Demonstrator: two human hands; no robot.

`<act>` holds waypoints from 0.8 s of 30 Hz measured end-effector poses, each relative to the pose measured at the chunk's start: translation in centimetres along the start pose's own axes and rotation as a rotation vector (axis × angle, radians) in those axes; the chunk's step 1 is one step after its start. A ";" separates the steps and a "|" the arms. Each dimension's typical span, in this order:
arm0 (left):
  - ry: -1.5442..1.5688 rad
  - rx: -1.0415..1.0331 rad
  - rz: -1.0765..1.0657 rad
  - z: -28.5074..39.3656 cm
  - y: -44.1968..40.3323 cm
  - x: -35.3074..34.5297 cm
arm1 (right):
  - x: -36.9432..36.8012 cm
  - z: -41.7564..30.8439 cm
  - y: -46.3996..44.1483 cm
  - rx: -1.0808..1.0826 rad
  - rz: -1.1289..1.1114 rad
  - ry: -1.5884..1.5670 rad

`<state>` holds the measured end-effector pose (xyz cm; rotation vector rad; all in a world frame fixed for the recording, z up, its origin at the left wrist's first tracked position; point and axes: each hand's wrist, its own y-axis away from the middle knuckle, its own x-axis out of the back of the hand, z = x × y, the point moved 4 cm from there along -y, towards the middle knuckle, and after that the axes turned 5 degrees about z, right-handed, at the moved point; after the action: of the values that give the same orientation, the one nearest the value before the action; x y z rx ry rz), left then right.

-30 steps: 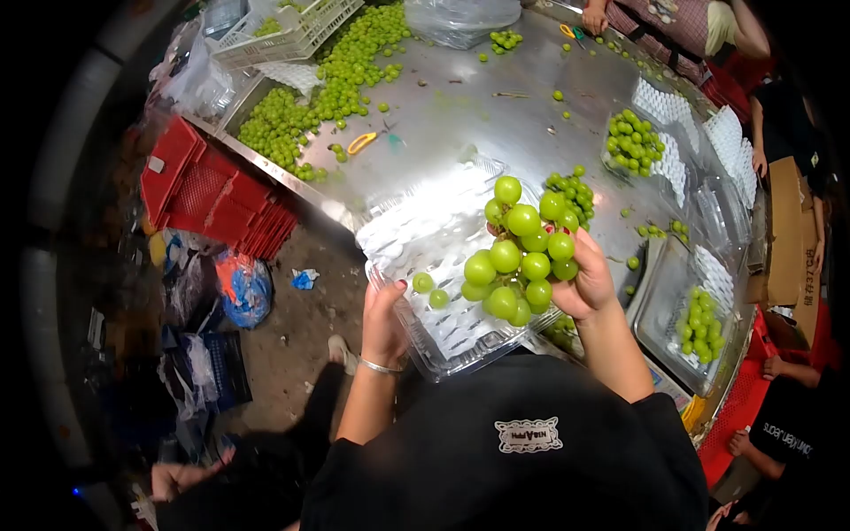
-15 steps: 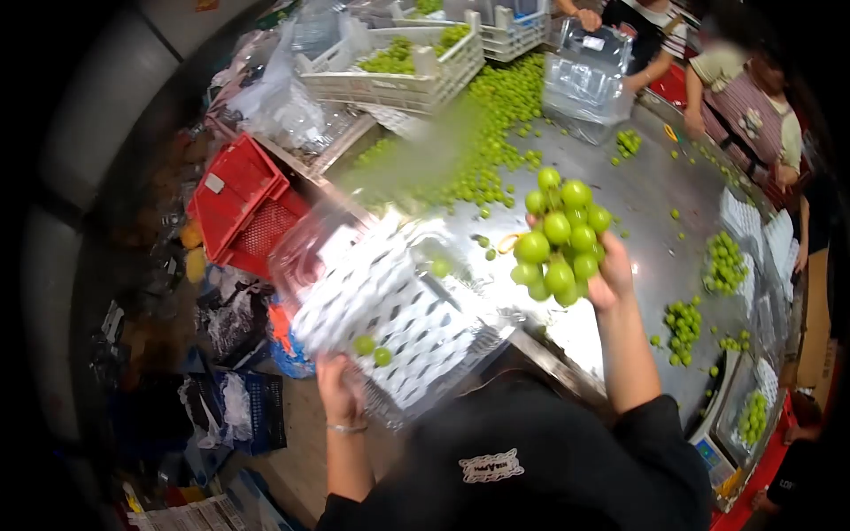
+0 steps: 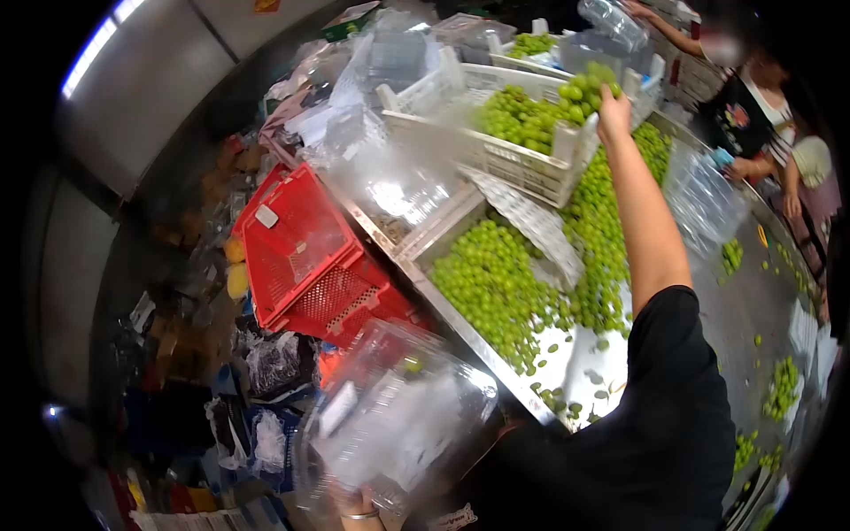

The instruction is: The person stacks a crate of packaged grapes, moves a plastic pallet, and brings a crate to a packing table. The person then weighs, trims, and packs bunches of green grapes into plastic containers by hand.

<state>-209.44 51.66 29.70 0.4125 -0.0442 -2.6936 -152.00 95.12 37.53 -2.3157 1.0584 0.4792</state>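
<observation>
My right hand is stretched far forward, closed around a bunch of green grapes. The bunch is over the near right corner of a white plastic crate, which holds more green grapes. At the bottom, my left hand grips a clear plastic clamshell box by its near side, with the fingers partly hidden behind the plastic. A white liner lies in the box, and one or two grapes show blurred near its far edge.
Loose green grapes spread over the metal table. Red plastic crates are stacked at left. Clear packaging is piled behind them. At right, a co-worker's hand is by a clear box; another arm reaches in at the top.
My right hand has carried the grape bunch forward from above the table to the white crate. The clamshell box in my left hand has tilted and sits lower in view.
</observation>
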 end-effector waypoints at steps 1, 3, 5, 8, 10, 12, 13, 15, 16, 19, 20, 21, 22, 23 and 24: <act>0.005 0.001 0.022 0.4 -1.4 -1.6 | 0.0 3.0 -1.6 -0.046 0.005 0.094; 0.470 0.316 0.214 0.2 -3.7 -5.6 | 1.0 9.6 -4.4 -0.201 -0.021 0.221; 0.403 0.329 0.131 -3.6 -6.5 -2.5 | 2.5 11.2 -3.9 -0.298 -0.017 0.623; 0.110 0.180 -0.124 -6.2 -9.6 -3.0 | 3.7 4.0 2.4 0.144 -0.055 0.536; 0.329 0.331 -0.108 -6.8 -11.0 -5.9 | 4.8 -2.1 10.8 0.177 -0.247 0.415; 0.413 0.442 -0.147 -6.2 -11.3 -9.0 | 5.7 -6.5 20.3 -0.056 -0.767 0.201; 0.460 0.523 -0.190 -6.0 -11.1 -10.3 | 6.2 -9.4 25.0 -0.171 -0.927 0.356; 0.428 0.555 -0.279 -6.5 -11.3 -11.6 | 5.3 -13.8 31.0 -0.191 -1.127 0.277; 0.408 0.568 -0.352 -6.8 -10.8 -12.3 | 4.6 -15.3 33.2 -0.146 -1.198 0.366; 0.467 0.567 -0.447 -5.8 -8.1 -14.9 | 3.5 -16.7 38.2 0.103 -1.255 0.764; 0.460 0.591 -0.482 -6.5 -7.3 -14.8 | 4.0 -15.8 39.0 0.115 -1.185 0.981; 0.452 0.612 -0.538 -7.6 -6.7 -14.3 | 4.3 -14.0 39.6 0.041 -1.153 1.206; 0.443 0.630 -0.593 -8.7 -5.9 -14.0 | 5.7 -11.9 39.8 -0.041 -1.112 1.425; 0.345 0.532 -0.591 -9.3 -5.2 -13.9 | 7.4 -10.0 40.5 -0.057 -1.210 1.518; 0.320 0.567 -0.594 -9.6 -4.5 -13.7 | 9.7 -7.5 41.2 -0.073 -1.314 1.609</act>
<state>-196.44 61.58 23.96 1.1831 -0.7043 -3.1100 -177.08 62.55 24.87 -2.5282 -0.3045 -2.0170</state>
